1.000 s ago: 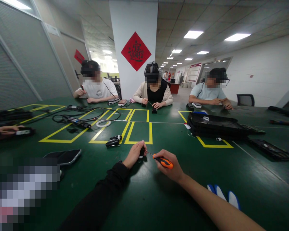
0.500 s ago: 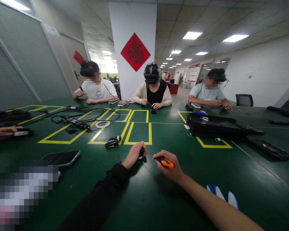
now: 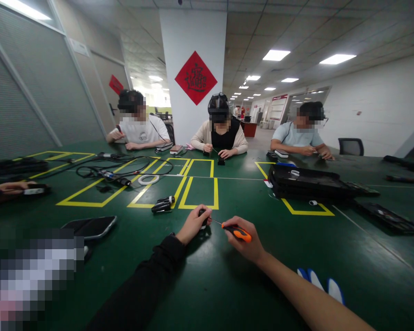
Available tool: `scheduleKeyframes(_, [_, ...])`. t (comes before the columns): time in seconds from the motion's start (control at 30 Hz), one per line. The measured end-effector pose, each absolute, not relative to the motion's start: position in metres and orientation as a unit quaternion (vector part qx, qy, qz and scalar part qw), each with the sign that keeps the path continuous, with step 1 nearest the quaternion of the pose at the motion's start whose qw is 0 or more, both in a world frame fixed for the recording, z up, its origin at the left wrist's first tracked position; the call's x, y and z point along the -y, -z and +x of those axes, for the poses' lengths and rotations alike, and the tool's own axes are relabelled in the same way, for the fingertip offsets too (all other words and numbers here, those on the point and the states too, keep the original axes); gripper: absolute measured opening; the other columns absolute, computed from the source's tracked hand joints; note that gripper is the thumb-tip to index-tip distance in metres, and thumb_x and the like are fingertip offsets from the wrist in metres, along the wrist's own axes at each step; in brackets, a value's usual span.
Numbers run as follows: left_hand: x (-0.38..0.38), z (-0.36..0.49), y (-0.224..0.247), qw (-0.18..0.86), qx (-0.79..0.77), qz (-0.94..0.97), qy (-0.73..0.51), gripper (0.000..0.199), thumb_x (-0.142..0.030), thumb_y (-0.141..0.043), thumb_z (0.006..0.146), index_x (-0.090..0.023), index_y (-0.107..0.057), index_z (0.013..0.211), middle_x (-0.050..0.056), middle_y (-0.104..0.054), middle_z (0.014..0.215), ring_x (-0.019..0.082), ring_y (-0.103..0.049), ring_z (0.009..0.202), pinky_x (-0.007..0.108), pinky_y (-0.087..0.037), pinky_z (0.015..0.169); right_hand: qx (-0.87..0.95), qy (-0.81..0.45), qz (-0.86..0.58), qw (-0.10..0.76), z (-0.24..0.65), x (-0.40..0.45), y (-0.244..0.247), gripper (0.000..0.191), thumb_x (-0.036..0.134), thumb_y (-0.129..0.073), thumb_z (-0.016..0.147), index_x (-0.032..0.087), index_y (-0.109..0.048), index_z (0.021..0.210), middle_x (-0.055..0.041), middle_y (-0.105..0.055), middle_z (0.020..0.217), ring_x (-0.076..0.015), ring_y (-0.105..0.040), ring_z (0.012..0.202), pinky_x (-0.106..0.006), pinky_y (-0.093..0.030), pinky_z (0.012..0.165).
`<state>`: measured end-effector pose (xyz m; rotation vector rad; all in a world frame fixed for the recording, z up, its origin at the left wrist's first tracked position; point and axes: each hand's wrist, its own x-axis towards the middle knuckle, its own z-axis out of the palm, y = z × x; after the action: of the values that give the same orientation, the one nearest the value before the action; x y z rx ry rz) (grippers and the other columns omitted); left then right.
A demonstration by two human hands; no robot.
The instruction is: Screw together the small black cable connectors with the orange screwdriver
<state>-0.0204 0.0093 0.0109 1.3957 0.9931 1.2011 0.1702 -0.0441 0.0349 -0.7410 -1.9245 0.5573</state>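
My left hand [image 3: 193, 225] is closed around a small black part [image 3: 204, 219] with a white band, low over the green table [image 3: 207, 285]; the fingers hide most of it. In my right hand [image 3: 243, 241] is a screwdriver [image 3: 240, 233] with an orange and black handle. Its thin shaft points left, and the tip reaches the fingers and the black part; whether it touches cannot be made out. Beyond my left hand lie several black cylindrical pieces [image 3: 163, 205], one with a white end.
Black trays [image 3: 303, 181] are stacked at right, with a black panel [image 3: 386, 216] beside them. Cables [image 3: 124, 172] and a white coil [image 3: 148, 179] lie at left. A phone [image 3: 93, 227] is nearer. Blue-white gloves [image 3: 334, 289] sit by my right forearm. Several people sit around the table.
The whole view has shifted slightly down and to the right. Both hands keep their grips, and the screwdriver stays pointed at the black part.
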Motion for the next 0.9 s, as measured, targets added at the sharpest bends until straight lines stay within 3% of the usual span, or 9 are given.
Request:
scheduleKeyframes(0.3, [-0.0082, -0.0189, -0.0132, 0.52, -0.415, 0.556, -0.499, 0.029, -0.045, -0.054, 0.073, -0.017, -0.048, 0.074, -0.002, -0.055, 0.062, 0.009, -0.053, 0.054, 0.02, -0.043, 0.053, 0.757, -0.292, -0.312, 0.495, 0.1772, 0.0397, -0.0309, 0.016, 0.024, -0.048, 0.08, 0.018, -0.058, 0.092, -0.0044, -0.06, 0.083, -0.0144, -0.056, 0.073, -0.028, -0.046, 0.066])
scheduleKeyframes(0.57, [-0.0053, -0.0203, -0.018, 0.511, -0.396, 0.573, -0.504, 0.034, -0.048, -0.043, 0.079, -0.016, -0.051, 0.069, -0.001, -0.052, 0.058, 0.008, -0.05, 0.051, 0.02, -0.04, 0.051, 0.745, -0.333, -0.304, 0.491, 0.1766, 0.0391, -0.0288, 0.018, 0.025, -0.047, 0.081, 0.017, -0.057, 0.093, -0.0039, -0.059, 0.082, -0.0135, -0.056, 0.071, -0.027, -0.046, 0.064])
scheduleKeyframes(0.9, [-0.0065, -0.0194, -0.0176, 0.545, -0.403, 0.543, -0.495, 0.031, -0.047, -0.05, 0.075, -0.016, -0.048, 0.072, -0.002, -0.053, 0.06, 0.009, -0.052, 0.053, 0.02, -0.04, 0.051, 0.753, -0.319, -0.308, 0.487, 0.1768, 0.0392, -0.0302, 0.017, 0.024, -0.049, 0.08, 0.018, -0.058, 0.093, -0.0045, -0.06, 0.085, -0.0151, -0.056, 0.076, -0.028, -0.045, 0.068])
